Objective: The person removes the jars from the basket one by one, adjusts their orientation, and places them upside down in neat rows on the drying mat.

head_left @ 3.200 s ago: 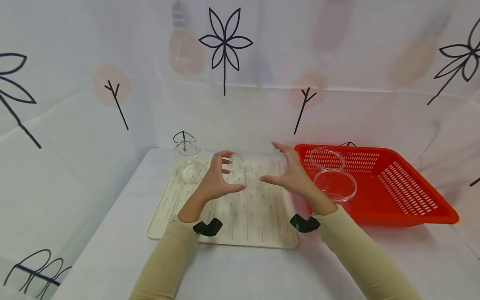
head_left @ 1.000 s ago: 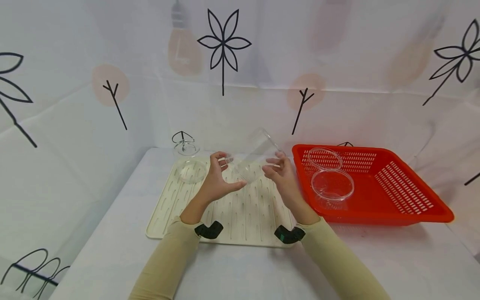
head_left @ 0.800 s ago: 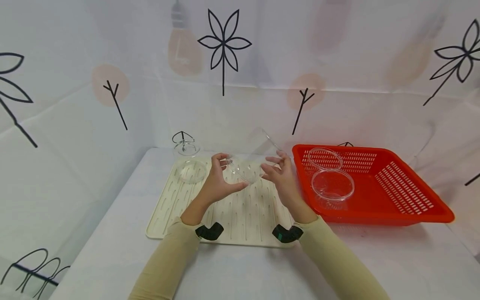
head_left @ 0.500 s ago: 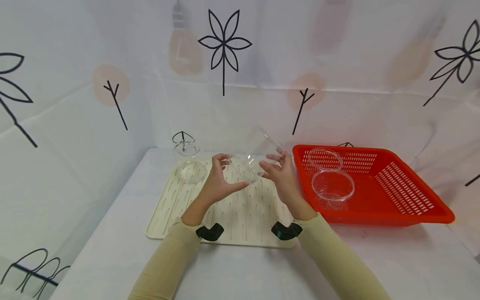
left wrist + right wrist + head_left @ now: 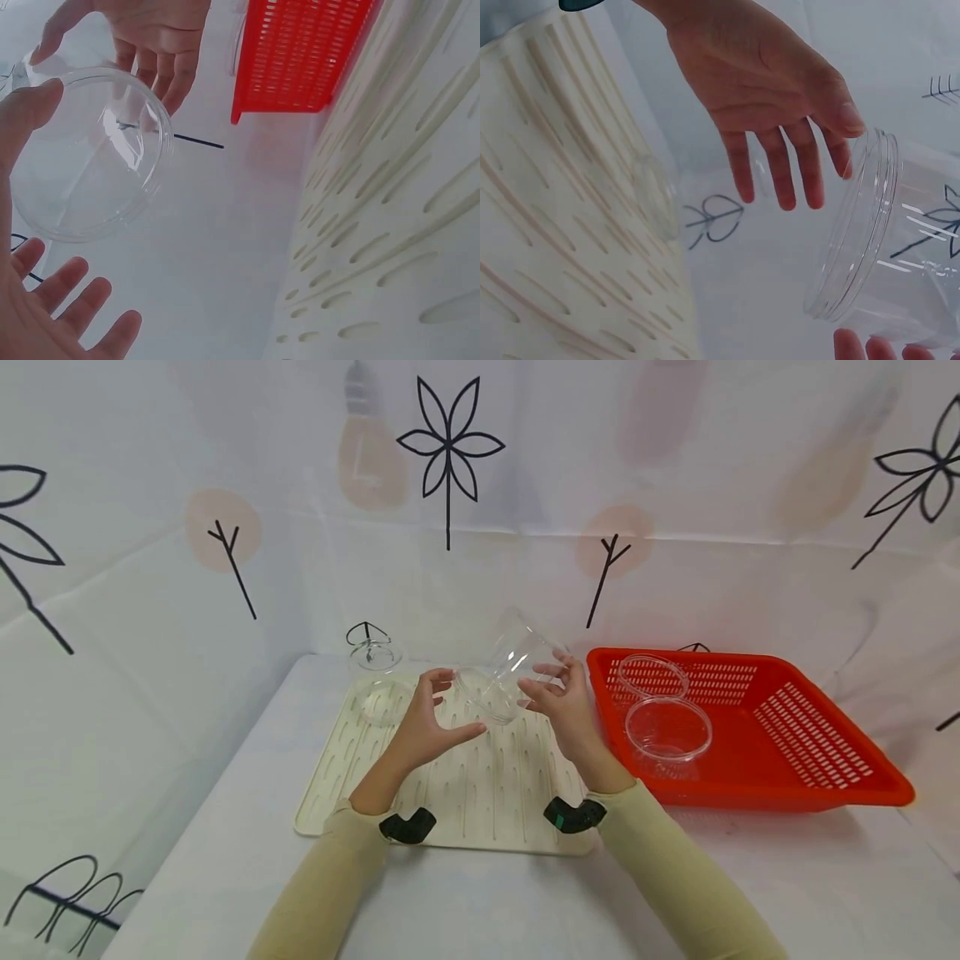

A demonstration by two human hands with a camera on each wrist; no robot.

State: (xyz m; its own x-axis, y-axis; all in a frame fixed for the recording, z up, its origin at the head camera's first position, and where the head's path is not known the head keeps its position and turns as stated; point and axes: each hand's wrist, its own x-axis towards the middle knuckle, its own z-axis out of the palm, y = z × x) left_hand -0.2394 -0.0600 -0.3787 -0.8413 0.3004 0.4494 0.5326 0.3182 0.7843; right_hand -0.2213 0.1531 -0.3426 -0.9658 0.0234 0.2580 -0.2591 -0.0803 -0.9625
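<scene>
A clear, empty-looking jar (image 5: 517,656) hangs tilted above the cream ribbed mat, with its ringed mouth (image 5: 855,232) toward my left hand. My right hand (image 5: 564,702) grips its side, fingers and thumb bent against the wall. In the left wrist view the right hand (image 5: 161,37) shows beyond the jar. My left hand (image 5: 427,727) is beside the mouth, thumb and fingers spread apart. Its thumb lies close to the rim (image 5: 161,161); whether it touches cannot be told. In the right wrist view the left hand's (image 5: 761,97) fingers hang free of the jar.
The cream ribbed mat (image 5: 480,810) lies on the white table. Another clear jar (image 5: 384,702) stands at the mat's back left corner. To the right is a red plastic basket (image 5: 750,768) with a clear jar (image 5: 667,731) in its left end. A printed cloth (image 5: 480,585) hangs behind.
From lying level between both hands, the jar has been tilted, its far end up and right. My right hand has shifted to its side. The left hand has just drawn back left from the mouth.
</scene>
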